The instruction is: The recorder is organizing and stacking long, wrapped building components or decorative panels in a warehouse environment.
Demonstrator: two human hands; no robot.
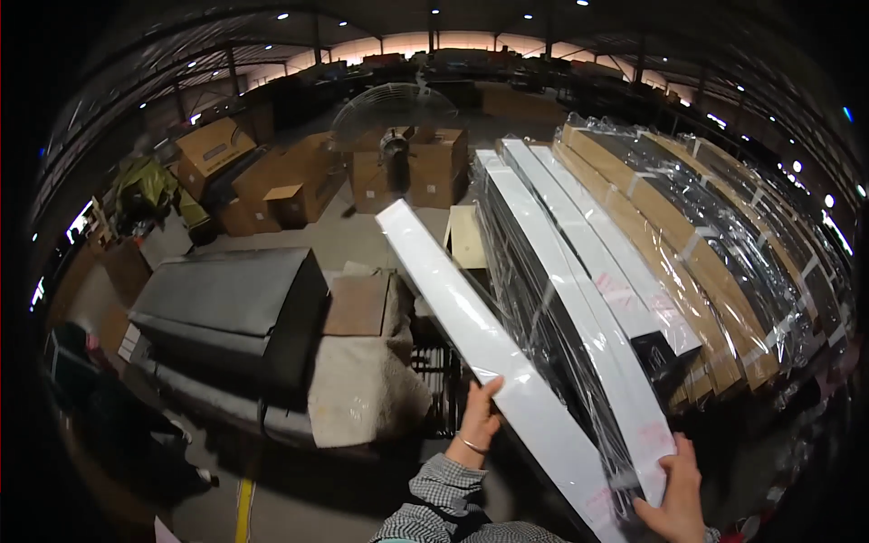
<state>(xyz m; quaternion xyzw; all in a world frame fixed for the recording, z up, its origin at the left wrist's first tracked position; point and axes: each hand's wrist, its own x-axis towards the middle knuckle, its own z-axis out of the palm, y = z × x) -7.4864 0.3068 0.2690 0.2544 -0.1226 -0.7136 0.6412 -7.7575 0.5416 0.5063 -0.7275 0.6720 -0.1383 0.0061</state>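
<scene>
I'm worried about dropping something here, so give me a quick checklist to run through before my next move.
1. Left hand on the slanting white box: ok, thumb over its left edge.
2. Right hand at the near end of the plastic-wrapped white box: ok for contact; how firmly, cannot tell.
3. Slanting box's far end clear of the fan: cannot tell; it points that way, but the gap is hard to judge.
4. Clear plastic wrap tidy between the two boxes: not ok, it looks bunched near the right hand.
5. Footing: cannot tell, your feet are out of view.
</scene>
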